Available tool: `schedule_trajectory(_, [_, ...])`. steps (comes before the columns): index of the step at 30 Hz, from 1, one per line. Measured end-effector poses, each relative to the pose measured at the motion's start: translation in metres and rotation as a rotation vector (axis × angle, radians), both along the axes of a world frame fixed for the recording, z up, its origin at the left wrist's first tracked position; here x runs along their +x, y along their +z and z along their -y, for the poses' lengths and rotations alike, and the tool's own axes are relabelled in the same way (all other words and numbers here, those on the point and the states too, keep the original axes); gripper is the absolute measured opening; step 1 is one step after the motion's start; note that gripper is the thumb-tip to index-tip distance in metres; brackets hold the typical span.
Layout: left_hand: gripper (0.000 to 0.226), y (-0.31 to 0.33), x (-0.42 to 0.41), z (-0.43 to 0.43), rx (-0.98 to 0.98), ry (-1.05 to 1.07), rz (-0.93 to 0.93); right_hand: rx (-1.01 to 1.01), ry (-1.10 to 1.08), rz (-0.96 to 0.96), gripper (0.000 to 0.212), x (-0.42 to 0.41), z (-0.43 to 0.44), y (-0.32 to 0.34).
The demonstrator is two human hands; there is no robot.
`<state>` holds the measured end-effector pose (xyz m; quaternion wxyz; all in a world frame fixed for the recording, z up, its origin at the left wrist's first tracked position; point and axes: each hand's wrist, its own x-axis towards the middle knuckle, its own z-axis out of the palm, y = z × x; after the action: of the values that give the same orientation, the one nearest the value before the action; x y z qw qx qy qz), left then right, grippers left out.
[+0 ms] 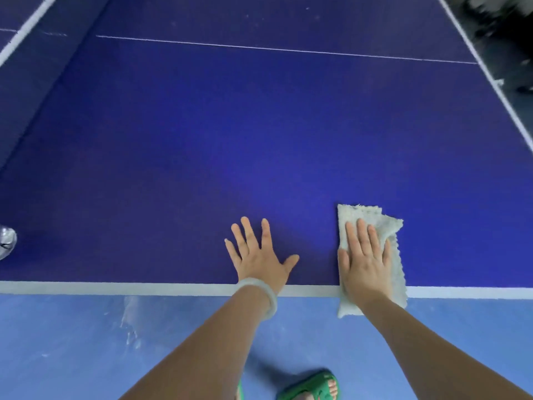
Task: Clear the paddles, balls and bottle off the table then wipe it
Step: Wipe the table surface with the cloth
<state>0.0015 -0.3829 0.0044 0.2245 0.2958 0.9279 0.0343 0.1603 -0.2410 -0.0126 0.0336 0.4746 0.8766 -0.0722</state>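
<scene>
The worktop (259,140), dark blue with white lines, carries a pale, fuzzy cloth (362,215) at its near edge, and the cloth's lower end hangs past the white edge line (144,287). The right hand (364,264) presses flat on the cloth, grip fully open, fingers straight and together. The left hand (259,255), a pale bangle (266,295) on its wrist, rests flat on the bare surface near it, grip open, fingers spread, holding nothing. A silvery thing (5,241) at the left border is cut off. The far right corner is blurred.
</scene>
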Motion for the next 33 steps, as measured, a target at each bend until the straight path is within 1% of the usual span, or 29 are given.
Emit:
schedule_trajectory(3, [0.119,-0.003,0.005,-0.014,-0.101,0.046,0.012,-0.056,-0.287,-0.029,0.058,0.038,-0.04,0.009])
schedule_trajectory(5, [0.121,-0.003,0.003,-0.015,-0.119,0.06,0.005,-0.086,-0.488,-0.053,0.058,0.046,-0.052,0.014])
schedule_trajectory(6, [0.121,-0.003,0.003,-0.016,-0.126,0.063,0.001,-0.103,-0.555,-0.062,0.058,0.043,-0.052,0.016])
schedule_trajectory(7, [0.121,-0.003,0.003,-0.016,-0.132,0.065,0.001,-0.116,-0.577,-0.068,0.059,0.037,-0.049,0.017])
schedule_trajectory(8, [0.121,-0.002,0.004,-0.017,-0.14,0.066,0.003,-0.117,-0.538,-0.071,0.06,0.031,-0.043,0.016])
schedule_trajectory(9, [0.12,0.0,0.004,-0.019,-0.149,0.067,0.004,-0.106,-0.429,-0.071,0.061,0.025,-0.035,0.014])
schedule_trajectory(12, [0.12,0.005,0.006,-0.02,-0.191,0.075,-0.001,-0.106,0.086,-0.052,0.06,0.027,-0.026,0.008])
schedule_trajectory(13, [0.119,0.006,0.006,-0.021,-0.201,0.073,-0.005,-0.106,0.218,-0.033,0.06,0.036,-0.032,0.008])
schedule_trajectory(14, [0.119,0.007,0.006,-0.021,-0.21,0.07,-0.006,-0.092,0.302,-0.013,0.059,0.047,-0.042,0.007])
schedule_trajectory(15, [0.118,0.008,0.005,-0.021,-0.217,0.068,-0.004,-0.074,0.329,-0.003,0.059,0.06,-0.055,0.006])
schedule_trajectory(16, [0.118,0.009,0.005,-0.021,-0.227,0.064,-0.002,-0.061,0.296,-0.001,0.059,0.074,-0.069,0.004])
schedule_trajectory(17, [0.119,0.01,0.005,-0.02,-0.232,0.064,-0.003,-0.059,0.211,-0.006,0.059,0.089,-0.083,0.004])
schedule_trajectory(20, [0.121,0.014,0.012,-0.023,-0.16,0.077,-0.017,-0.088,-0.142,-0.029,0.059,0.131,-0.122,0.008])
schedule_trajectory(22, [0.11,0.017,0.031,-0.04,-0.05,-0.015,-0.033,-0.108,-0.326,-0.036,0.059,0.144,-0.134,0.01])
schedule_trajectory(24, [0.097,0.018,0.065,-0.074,0.043,-0.163,-0.047,-0.124,-0.398,-0.054,0.06,0.143,-0.134,0.011])
schedule_trajectory(26, [0.09,0.017,0.103,-0.118,0.086,-0.244,-0.016,-0.13,-0.342,-0.061,0.062,0.14,-0.128,0.011])
schedule_trajectory(28, [0.091,0.017,0.136,-0.163,0.082,-0.293,0.025,-0.119,-0.176,-0.061,0.063,0.151,-0.126,0.011])
schedule_trajectory(30, [0.093,0.017,0.163,-0.201,0.038,-0.326,0.058,-0.117,-0.013,-0.047,0.062,0.174,-0.134,0.013])
schedule_trajectory(31, [0.096,0.016,0.174,-0.216,0.005,-0.33,0.071,-0.116,0.024,-0.04,0.061,0.187,-0.141,0.013])
schedule_trajectory(33, [0.106,0.013,0.192,-0.237,-0.077,-0.311,0.086,-0.11,-0.012,-0.056,0.06,0.213,-0.16,0.014])
